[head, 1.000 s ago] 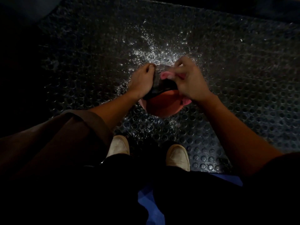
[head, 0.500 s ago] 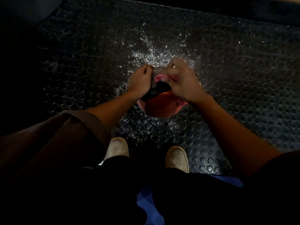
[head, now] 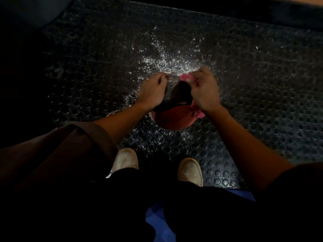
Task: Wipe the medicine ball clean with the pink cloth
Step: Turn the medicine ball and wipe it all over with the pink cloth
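Two hands are on the medicine ball (head: 173, 119), which sits on the studded rubber mat (head: 262, 102) just ahead of two pale shoes (head: 125, 160). Left hand (head: 153, 92): fingers curled over the ball's far left side. Right hand (head: 204, 90): fingers bunched, gripping the pink cloth (head: 186, 78) against the ball's upper right. Droplets (head: 174, 62) glint on the mat beyond the ball.

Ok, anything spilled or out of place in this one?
Yes: glistening droplets are scattered over the studded floor mat beyond and around the medicine ball, like spray or a splash. Nothing else stands out.
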Action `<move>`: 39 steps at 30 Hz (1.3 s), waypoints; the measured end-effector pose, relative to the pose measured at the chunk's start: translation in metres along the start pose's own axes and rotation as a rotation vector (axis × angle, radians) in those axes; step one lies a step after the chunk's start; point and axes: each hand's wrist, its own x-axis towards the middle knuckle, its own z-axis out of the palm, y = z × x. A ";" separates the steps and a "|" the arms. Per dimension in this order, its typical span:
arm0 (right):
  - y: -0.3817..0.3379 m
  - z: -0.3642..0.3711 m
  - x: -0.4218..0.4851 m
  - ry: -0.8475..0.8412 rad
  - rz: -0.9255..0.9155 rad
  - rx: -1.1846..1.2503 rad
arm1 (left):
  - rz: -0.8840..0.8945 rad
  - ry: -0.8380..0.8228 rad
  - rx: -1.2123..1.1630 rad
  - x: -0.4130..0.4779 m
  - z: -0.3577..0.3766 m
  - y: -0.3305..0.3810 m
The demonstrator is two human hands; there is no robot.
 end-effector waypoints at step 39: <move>-0.006 -0.005 0.007 -0.092 0.017 0.025 | -0.233 0.228 -0.119 -0.021 0.011 0.003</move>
